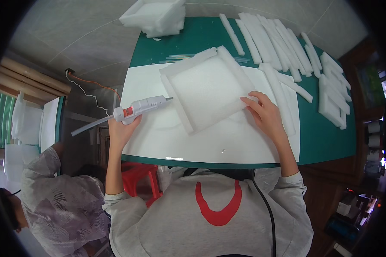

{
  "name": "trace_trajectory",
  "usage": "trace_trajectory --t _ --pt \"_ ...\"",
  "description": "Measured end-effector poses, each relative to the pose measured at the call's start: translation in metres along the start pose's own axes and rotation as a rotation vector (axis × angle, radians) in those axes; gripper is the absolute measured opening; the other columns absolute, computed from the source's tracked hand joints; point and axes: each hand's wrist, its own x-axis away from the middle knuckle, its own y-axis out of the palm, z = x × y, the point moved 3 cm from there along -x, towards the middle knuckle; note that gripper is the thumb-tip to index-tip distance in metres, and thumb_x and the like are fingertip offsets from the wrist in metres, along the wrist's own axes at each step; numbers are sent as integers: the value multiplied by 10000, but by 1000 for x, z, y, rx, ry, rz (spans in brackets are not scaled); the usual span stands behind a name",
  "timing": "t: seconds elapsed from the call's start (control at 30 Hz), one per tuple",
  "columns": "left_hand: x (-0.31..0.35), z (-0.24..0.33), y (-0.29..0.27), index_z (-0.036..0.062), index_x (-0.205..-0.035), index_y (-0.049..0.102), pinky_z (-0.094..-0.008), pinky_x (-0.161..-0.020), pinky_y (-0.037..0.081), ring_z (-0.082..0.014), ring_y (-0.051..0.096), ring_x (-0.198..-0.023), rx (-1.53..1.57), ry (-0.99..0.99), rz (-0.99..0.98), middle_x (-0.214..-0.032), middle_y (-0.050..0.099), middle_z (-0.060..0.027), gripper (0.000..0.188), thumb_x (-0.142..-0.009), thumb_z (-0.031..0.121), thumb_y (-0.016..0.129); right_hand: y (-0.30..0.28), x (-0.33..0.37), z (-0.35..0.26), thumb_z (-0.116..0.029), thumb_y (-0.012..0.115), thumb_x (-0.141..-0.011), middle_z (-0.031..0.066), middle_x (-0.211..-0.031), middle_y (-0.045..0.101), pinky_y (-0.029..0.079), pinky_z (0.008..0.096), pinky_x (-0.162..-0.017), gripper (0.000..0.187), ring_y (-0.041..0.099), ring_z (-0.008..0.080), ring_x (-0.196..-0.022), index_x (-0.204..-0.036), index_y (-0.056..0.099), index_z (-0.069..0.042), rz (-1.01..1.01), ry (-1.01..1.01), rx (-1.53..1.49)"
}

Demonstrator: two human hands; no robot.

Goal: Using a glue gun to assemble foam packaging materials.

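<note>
In my left hand [123,128] I grip a white hot glue gun [143,106], a long glue stick [92,125] poking out of its back end. Its nozzle points right, close to the left side of a shallow white foam tray [210,88]. The tray lies tilted at an angle on a white sheet [158,145], with foam strips standing along its edges as low walls. My right hand [263,112] rests at the tray's right corner, thumb and fingers around the edge there.
Several loose white foam strips [270,43] lie on the green tabletop [313,137] at the back right, beside stacked foam frames [332,98]. A foam box pile [154,17] stands back left. Clear glue sticks [180,56] lie behind the tray. Another person [64,201] sits at the left, near a red stool [139,175].
</note>
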Motion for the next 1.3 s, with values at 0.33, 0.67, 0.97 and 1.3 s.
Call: trace_trajectory --t 0.33,0.67,0.97,1.3 --pt "-1 3 1 -11 -807 633 -301 -552 451 -211 594 -558 7 -15 10 -617 599 -105 244 -649 161 703 1 -1 0 -54 638 -732 82 -1030 556 486 292 -700 270 572 216 -831 -994 623 -119 43 -31 2" --pt "1 2 -1 -33 -767 610 -270 -548 429 -120 529 -556 -21 -51 49 -610 574 -68 208 -661 131 683 2 0 1 -10 622 -744 63 -1038 556 455 266 -618 310 524 189 -695 -1025 616 -140 77 -55 -19" --pt "-6 -14 -14 -3 -838 636 -330 -595 462 -255 621 -648 -85 -110 170 -696 623 -144 346 -663 272 754 0 0 1 -6 621 -739 62 -1027 565 465 280 -648 299 546 212 -742 -1013 607 -124 83 -66 -20" --pt "-74 -25 -12 0 -959 585 -326 -706 464 -270 613 -783 -25 16 57 -831 631 -137 344 -701 188 713 -19 5 18 44 609 -683 65 -969 571 473 307 -713 273 565 241 -836 -927 564 -70 24 -88 -1"
